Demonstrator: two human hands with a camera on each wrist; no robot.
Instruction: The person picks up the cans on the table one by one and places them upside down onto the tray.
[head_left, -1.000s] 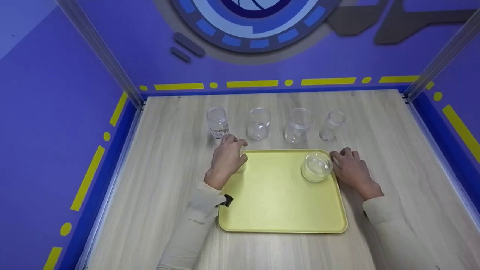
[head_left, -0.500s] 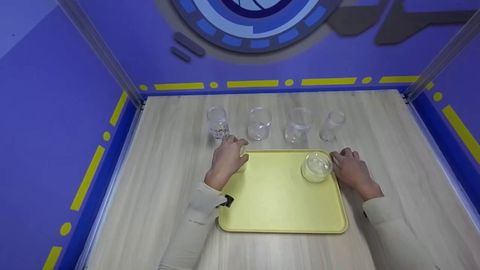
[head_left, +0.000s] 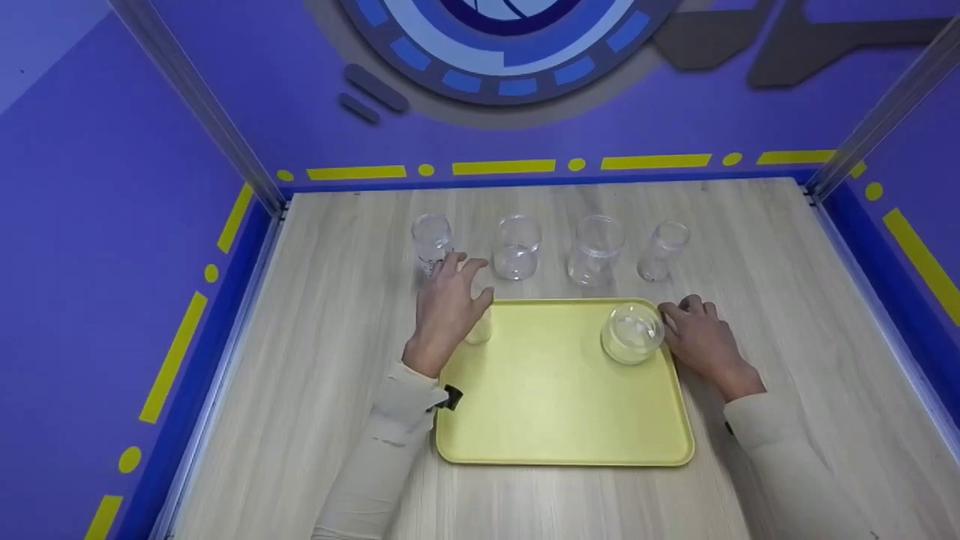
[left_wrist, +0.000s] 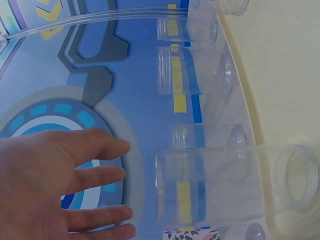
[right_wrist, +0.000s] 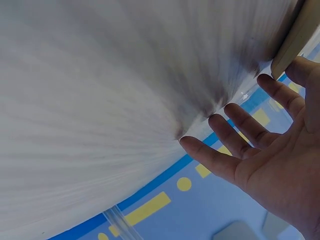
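Observation:
My left hand (head_left: 448,315) is over the back left corner of the yellow tray (head_left: 562,405), fingers spread. Below it a clear cylindrical jar (head_left: 480,328) stands upright on the tray, partly hidden by the hand. The left wrist view shows a gap between my fingers (left_wrist: 102,175) and this clear jar (left_wrist: 215,185). A low, wide clear jar (head_left: 634,331) sits in the tray's back right corner. Beside that corner my right hand (head_left: 703,337) rests its fingertips on the table, with its thumb at the tray edge (right_wrist: 295,37).
Behind the tray stand a tall printed jar (head_left: 432,238), two wider clear jars, one left (head_left: 516,247) and one right (head_left: 596,251), and a narrow clear jar (head_left: 663,251). Blue panels (head_left: 480,142) wall the wooden table (head_left: 337,315) at the back and sides.
My left hand has let go of the clear cylindrical jar, its fingers opening and moving slightly back and up. The jar stays on the tray. My right hand has not moved.

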